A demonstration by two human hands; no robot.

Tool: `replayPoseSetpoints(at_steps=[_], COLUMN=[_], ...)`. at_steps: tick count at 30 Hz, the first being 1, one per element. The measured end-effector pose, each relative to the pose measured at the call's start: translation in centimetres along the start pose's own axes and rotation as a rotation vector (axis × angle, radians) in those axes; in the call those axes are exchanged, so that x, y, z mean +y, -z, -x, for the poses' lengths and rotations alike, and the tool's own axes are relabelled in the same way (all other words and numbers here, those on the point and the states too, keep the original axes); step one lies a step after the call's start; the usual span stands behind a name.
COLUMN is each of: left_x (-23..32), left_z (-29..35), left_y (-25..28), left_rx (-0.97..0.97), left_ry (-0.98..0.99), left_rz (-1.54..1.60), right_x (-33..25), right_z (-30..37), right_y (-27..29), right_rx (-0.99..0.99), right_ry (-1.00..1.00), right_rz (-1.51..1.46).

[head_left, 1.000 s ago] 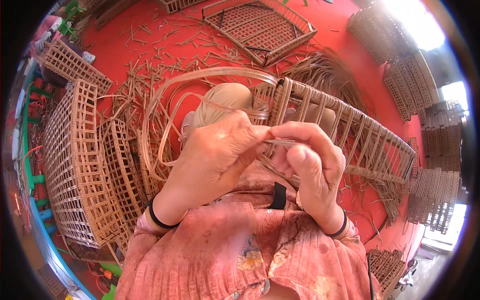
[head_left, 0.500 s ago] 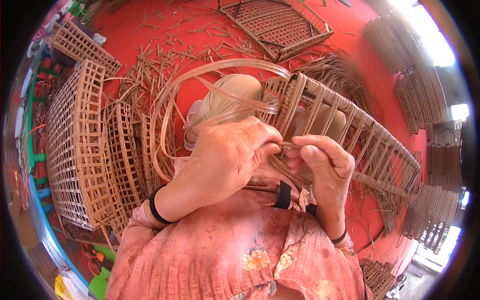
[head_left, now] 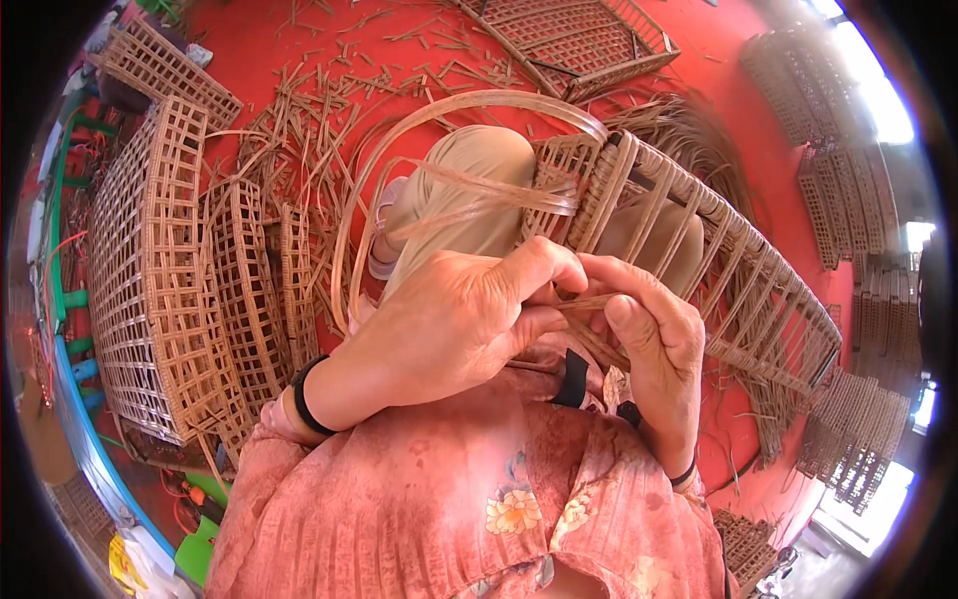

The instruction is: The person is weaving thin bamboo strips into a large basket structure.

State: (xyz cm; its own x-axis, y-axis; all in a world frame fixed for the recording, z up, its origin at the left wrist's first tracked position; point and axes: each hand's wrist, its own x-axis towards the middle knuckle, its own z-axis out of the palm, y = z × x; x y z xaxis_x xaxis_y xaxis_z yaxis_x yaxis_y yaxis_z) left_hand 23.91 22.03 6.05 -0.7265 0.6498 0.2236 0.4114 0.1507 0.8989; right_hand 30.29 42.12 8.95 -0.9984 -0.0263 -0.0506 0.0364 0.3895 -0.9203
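Fingertips of the bare left hand (head_left: 454,319) and bare right hand (head_left: 664,349) have drawn together since the earlier frame. Beyond them, rightward, slants a long brown woven basket frame (head_left: 726,222). Its rim looks wrapped; 2 or more glossy tan strips (head_left: 509,98) trail loose leftward, apparently unfinished. Curled, nearly closed fingers meet around a thin tan strand (head_left: 589,302); which grips, I cannot tell.

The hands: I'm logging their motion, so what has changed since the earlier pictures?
The left hand and right hand parted slightly, then closed up again at the strip. The view shifted, so the frame appears further right. The left hand still pinches the strip; the frame still lies over the right leg.
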Motion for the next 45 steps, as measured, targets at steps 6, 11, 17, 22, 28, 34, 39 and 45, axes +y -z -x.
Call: replayPoseSetpoints(at_steps=[6,11,17,22,28,34,39,45], left_x=[-0.1,0.1,0.0,0.3,1.4,2.4,3.0,2.8], left_z=[0.2,0.3,0.4,0.4,1.3,2.2,3.7,3.9], left_y=[0.0,0.1,-0.2,-0.8,-1.0,-0.1,0.5,0.4], left_rx=[-0.031,-0.025,0.106,0.222,0.284,0.300,0.241,0.268], left_ry=[-0.046,0.039,-0.037,-0.128,-0.385,-0.571,-0.616,-0.644], left_rz=[0.029,-0.001,-0.180,-0.260,-0.446,-0.546,-0.639,-0.666], right_x=[0.6,0.4,0.3,0.3,0.8,0.6,-0.1,-0.2], right_z=[-0.4,-0.3,-0.3,0.2,1.1,0.9,1.1,1.1], right_y=[-0.4,-0.2,-0.8,-0.8,0.0,0.5,0.5,0.0], right_rx=[0.007,-0.001,0.194,0.260,0.237,0.096,0.060,0.056], right_ry=[0.145,0.204,0.356,0.339,0.313,0.553,0.562,0.584], right_rz=[0.027,0.161,0.275,0.256,0.026,0.047,0.124,0.163])
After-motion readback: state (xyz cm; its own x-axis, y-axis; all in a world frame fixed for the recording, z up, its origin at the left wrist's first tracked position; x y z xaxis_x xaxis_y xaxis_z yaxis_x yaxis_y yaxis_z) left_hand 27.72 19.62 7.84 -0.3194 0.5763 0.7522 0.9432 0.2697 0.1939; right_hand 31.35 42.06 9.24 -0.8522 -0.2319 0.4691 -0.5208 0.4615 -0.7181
